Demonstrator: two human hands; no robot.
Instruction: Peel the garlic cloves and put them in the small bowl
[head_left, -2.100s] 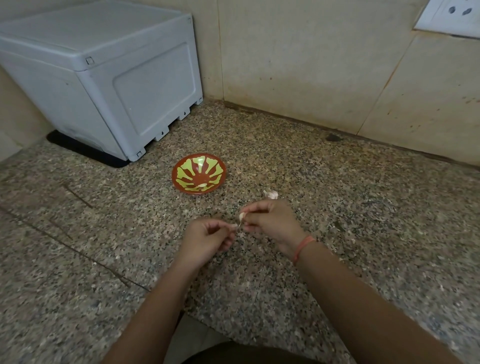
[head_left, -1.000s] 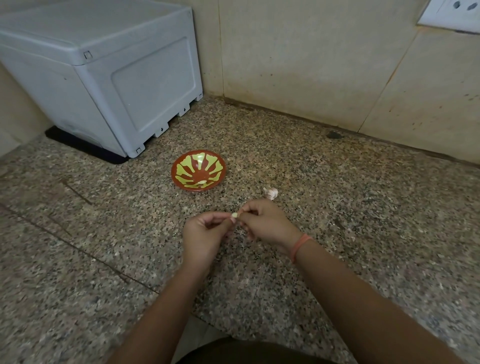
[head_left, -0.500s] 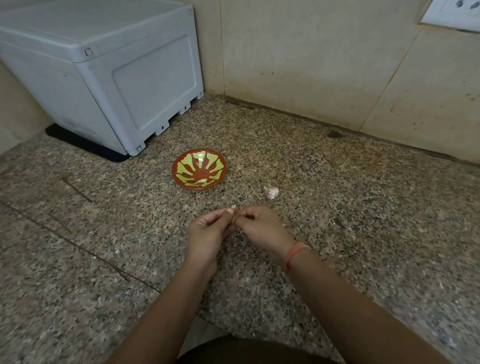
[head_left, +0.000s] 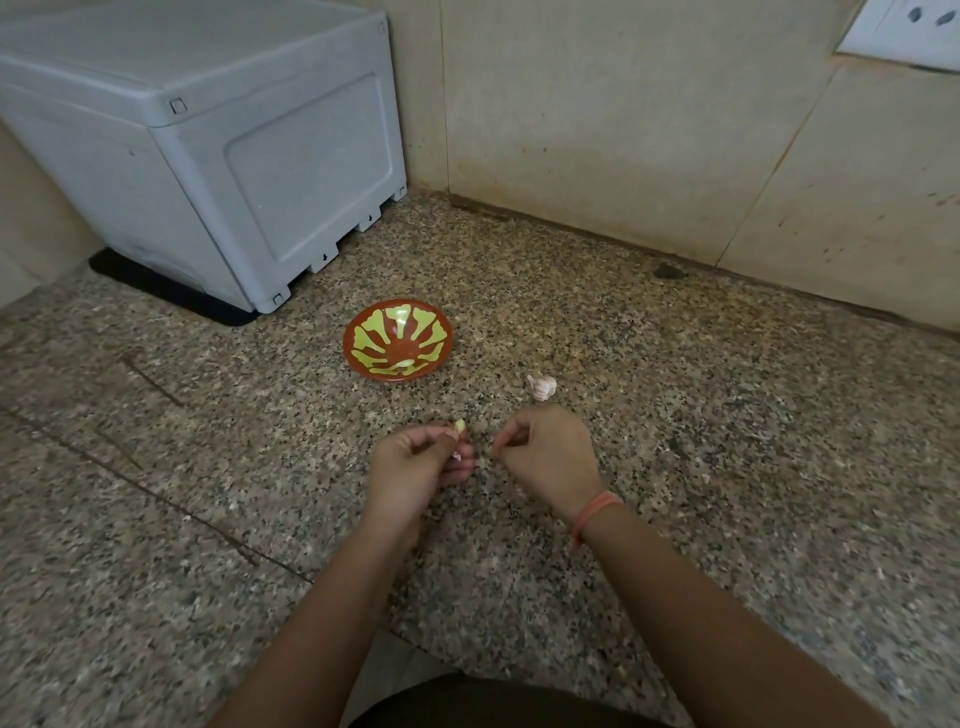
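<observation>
Pinching a pale garlic clove (head_left: 460, 426) between thumb and forefinger, the left hand (head_left: 415, 467) hovers over the granite counter (head_left: 208, 493). Near it but apart, the right hand (head_left: 550, 452) has its fingers curled, thumb meeting fingertip; I cannot tell whether it holds skin. Beyond the left hand sits the small bowl (head_left: 363, 327), with a peeled clove (head_left: 408, 365) inside. A garlic chunk (head_left: 541, 387) lies just beyond the right hand.

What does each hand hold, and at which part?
Left hand pinches a garlic clove by its lower end. Right hand is curled; whether it holds peel cannot be told.
</observation>
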